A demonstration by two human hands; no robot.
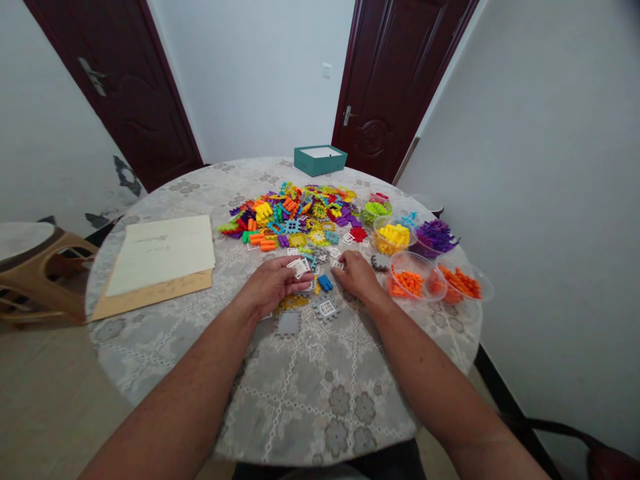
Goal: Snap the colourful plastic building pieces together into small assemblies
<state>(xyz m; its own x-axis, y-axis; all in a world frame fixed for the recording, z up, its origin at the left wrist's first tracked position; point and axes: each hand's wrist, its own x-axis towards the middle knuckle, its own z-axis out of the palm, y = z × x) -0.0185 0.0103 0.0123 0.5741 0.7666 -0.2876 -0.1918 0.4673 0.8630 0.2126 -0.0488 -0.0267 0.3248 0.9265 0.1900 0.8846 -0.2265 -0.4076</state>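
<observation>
Pinching a white grid piece (300, 267), left hand (273, 285) faces right hand (356, 275).

The round desk (310, 400) wears a grey cloth with a pale floral lattice print. At 12 o'clock, near the far edge, sits a teal box (321, 160). Just past centre lies a heap of coloured plastic pieces (295, 213), with white lattice pieces (349, 238) loose at its 6 o'clock fringe. Toward 6 o'clock from there lie a blue piece (325, 283) and a grey square tile (289, 324). At 9 o'clock a cream sheet (163, 252) lies on a brown envelope (150, 297). From 1 to 3 o'clock stand clear bowls: green (376, 212), yellow (393, 238), purple (436, 237) and two orange (407, 281).
</observation>
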